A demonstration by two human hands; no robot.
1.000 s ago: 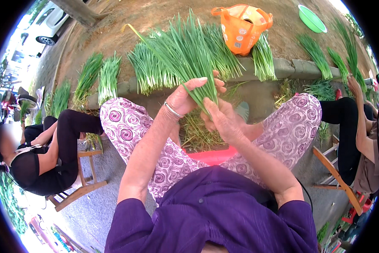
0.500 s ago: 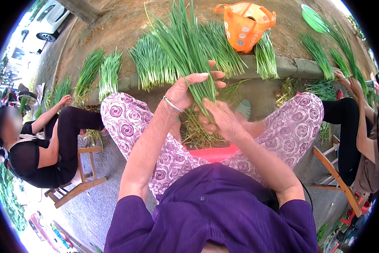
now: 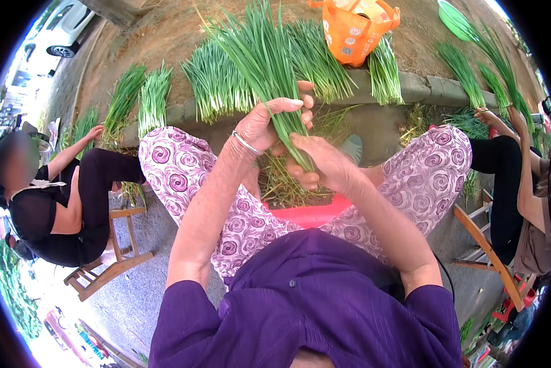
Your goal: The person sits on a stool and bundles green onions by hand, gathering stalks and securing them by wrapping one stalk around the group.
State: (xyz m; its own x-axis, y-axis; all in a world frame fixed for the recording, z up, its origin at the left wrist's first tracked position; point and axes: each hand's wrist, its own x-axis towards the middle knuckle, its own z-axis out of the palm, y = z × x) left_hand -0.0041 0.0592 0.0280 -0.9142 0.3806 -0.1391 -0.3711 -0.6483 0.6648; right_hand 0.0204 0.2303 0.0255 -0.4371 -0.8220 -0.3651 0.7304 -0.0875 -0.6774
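Note:
A bunch of long green garlic chives (image 3: 260,64) stands tilted between my hands, its leafy tips pointing away from me. Wrapped around the bunch from the left is my left hand (image 3: 266,126), with a silver bangle at the wrist and the fingers curled behind the stems. Lower down, my right hand (image 3: 321,162) grips the stem ends, thumb pressed on top. Its hidden fingertips lie behind the stems. Beneath the hands, yellowish trimmings (image 3: 287,181) lie on the ground between my feet, by a pink-red plastic edge (image 3: 312,212).
Bundles of chives (image 3: 217,83) lean along the stone curb (image 3: 413,89). An orange bag (image 3: 356,34) stands behind them, and a green basin (image 3: 456,21) sits farther right. Another person sits at left on a wooden chair (image 3: 113,251); a second handles chives at right, beside a wooden chair (image 3: 490,254).
Both hands still hold the chives; my left fingers have curled in more closely around the stems. The view has shifted slightly. The right-hand person's hands have moved apart.

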